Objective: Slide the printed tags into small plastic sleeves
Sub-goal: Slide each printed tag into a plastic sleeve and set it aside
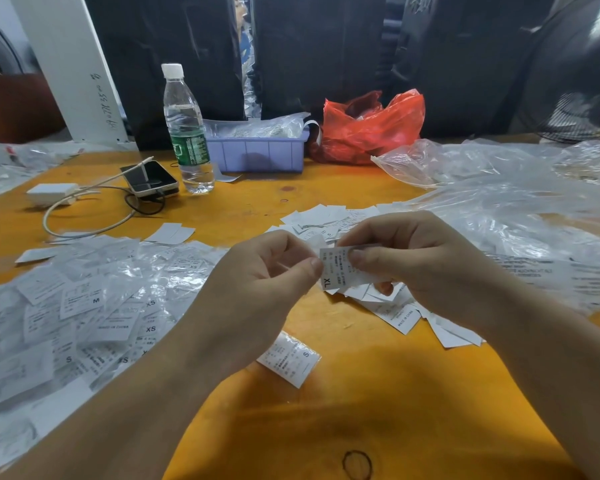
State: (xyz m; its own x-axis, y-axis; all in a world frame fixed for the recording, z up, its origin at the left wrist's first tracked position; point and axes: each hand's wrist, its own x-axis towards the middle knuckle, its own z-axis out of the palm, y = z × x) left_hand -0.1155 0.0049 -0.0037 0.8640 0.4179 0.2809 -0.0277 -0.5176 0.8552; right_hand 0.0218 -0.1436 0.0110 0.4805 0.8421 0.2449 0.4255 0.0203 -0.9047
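Note:
Both hands meet above the middle of the orange table [326, 393]. My right hand [406, 254] pinches a white printed tag marked XL [336, 270] between thumb and fingers. My left hand [267, 271] pinches the tag's left edge together with a thin clear plastic sleeve [314, 242]; how far the tag sits inside it I cannot tell. One sleeved tag marked S [289, 358] lies flat below my hands. A heap of sleeved tags [84, 317] covers the left side. Loose bare tags [406, 315] lie under and behind my right hand.
Crumpled clear plastic bags [520, 202] fill the right side. At the back stand a water bottle [186, 133], a purple tray [257, 154] and a red bag [368, 128]. A phone [149, 178] with cable and a white charger [51, 194] lie at back left.

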